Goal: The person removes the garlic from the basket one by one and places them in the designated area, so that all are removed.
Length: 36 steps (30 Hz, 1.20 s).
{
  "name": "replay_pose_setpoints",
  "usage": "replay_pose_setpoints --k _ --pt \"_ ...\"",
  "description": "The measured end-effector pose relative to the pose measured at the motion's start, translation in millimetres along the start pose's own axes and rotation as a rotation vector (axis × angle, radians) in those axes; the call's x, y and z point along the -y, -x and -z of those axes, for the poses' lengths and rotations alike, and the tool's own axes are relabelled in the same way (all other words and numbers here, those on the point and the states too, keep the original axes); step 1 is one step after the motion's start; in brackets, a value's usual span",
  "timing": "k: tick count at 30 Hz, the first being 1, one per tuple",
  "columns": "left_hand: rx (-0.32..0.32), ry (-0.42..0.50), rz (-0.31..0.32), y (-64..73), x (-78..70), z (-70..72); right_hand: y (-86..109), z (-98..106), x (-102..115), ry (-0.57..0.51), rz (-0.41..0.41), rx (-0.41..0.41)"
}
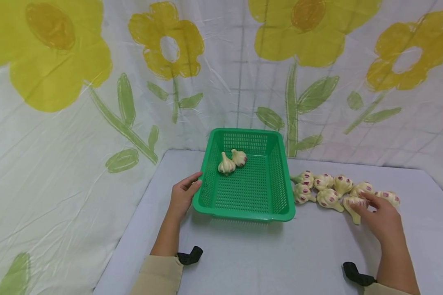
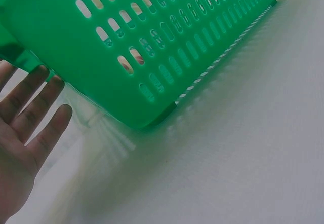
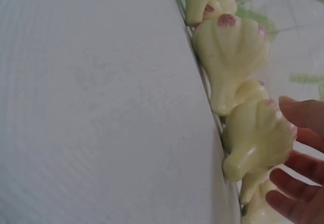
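Note:
My left hand (image 1: pixel 182 196) is at the left side of a green plastic basket (image 1: pixel 243 216). In the left wrist view its fingers (image 2: pixel 48 133) are extended and spread, with some fingertips at the basket's edge. Two garlic bulbs, one upright (image 1: pixel 227 164) and one tilted (image 1: pixel 239 157), sit in the basket's far left part. My right hand (image 1: pixel 385 219) reaches over a garlic bulb (image 1: pixel 350 201) at the near side of a group on the table. Thumb and fingers are spread around its rounded end, stem pointing toward me; firm contact is not plain.
Several more garlic bulbs, such as a near one (image 1: pixel 328 198) and the rightmost one (image 1: pixel 388 197), lie close together right of the basket. All stand on a white-covered table (image 1: pixel 299 258). Behind it hangs a white curtain (image 1: pixel 221 94) with yellow flowers.

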<state>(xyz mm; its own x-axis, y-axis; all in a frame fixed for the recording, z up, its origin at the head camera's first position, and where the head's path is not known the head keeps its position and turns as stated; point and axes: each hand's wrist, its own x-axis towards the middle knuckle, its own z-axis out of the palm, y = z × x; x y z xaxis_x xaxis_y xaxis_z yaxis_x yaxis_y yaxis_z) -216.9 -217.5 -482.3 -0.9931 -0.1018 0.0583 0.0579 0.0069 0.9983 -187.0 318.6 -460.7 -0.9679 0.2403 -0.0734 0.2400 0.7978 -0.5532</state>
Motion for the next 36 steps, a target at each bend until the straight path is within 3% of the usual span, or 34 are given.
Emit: replay_pose_setpoints --k 6,11,17,22,28,32,36 --pt "-0.012 -0.021 -0.041 -1.2 5.6 -0.2 4.0 6.1 3.0 0.024 0.011 -0.016" --pt "-0.006 -0.020 -0.033 -1.0 2.6 0.4 6.6 10.2 11.6 0.000 0.054 -0.061" --pt "-0.007 -0.051 -0.008 6.7 -17.0 1.7 5.7 12.5 41.9 -0.116 0.098 -0.081" --pt "-0.006 -0.062 -0.019 11.1 -27.2 1.6 5.7 17.0 86.8 -0.234 0.168 -0.100" --pt "-0.031 -0.044 -0.007 2.3 -7.6 5.1 2.3 17.8 157.0 -0.356 0.336 -0.085" --pt "-0.048 -0.044 -0.012 0.2 2.4 3.3 -2.2 12.6 208.7 -0.500 0.449 -0.030" --pt "-0.025 -0.047 0.005 4.9 -5.3 0.7 -8.3 2.3 252.5 -0.683 0.536 0.026"
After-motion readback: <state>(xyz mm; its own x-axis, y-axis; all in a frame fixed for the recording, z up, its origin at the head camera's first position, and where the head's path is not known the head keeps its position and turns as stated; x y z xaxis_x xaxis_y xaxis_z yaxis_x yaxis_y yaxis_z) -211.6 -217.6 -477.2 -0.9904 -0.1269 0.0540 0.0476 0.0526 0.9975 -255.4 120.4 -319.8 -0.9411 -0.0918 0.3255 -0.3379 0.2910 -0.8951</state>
